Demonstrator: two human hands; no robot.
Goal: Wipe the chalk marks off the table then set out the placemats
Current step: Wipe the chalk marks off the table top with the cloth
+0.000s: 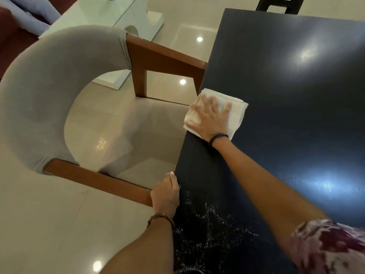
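The right hand [210, 120] presses flat, fingers spread wide, on the folded white cloth [235, 107] at the dark shiny counter [296, 115] edge. White chalk marks [213, 224] remain nearer. The left hand [166, 194] holds the edge, probably for balance.

Right hand [210, 119] flat, fingers spread, arm reaching forward; left hand [166, 194] fingers curled, wrist beaded, arm bent
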